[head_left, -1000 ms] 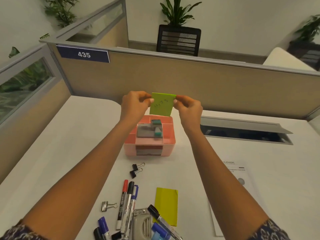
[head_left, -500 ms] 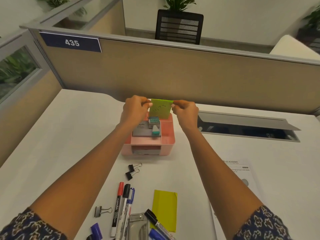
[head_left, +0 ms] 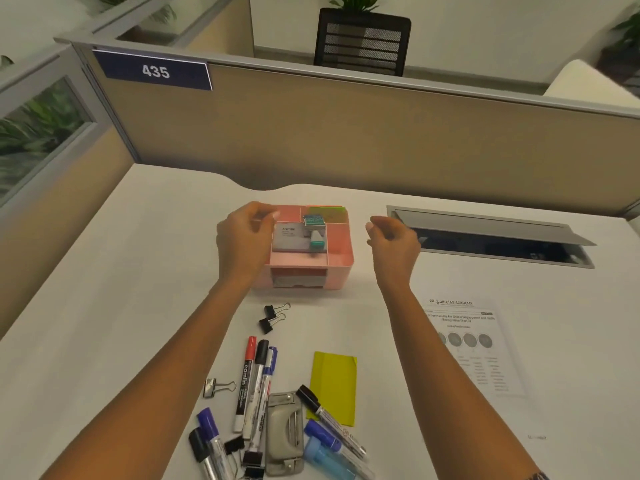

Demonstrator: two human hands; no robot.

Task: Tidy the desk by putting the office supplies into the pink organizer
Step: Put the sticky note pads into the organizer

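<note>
At counter centre, the pink organizer (head_left: 338, 245) sits between both hands: left hand (head_left: 244, 233) over its left edge, right hand (head_left: 393, 237) near its right side; both loosely curled, empty. Remaining markers (head_left: 256, 379) lie nearward, long axes pointing toward the organizer, closer to the left arm.

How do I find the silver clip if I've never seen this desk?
Start at the pink organizer on the white desk, then come toward the near marker pile. The silver binder clip lies alone just left of the red-capped marker; the other clips are black.
</note>
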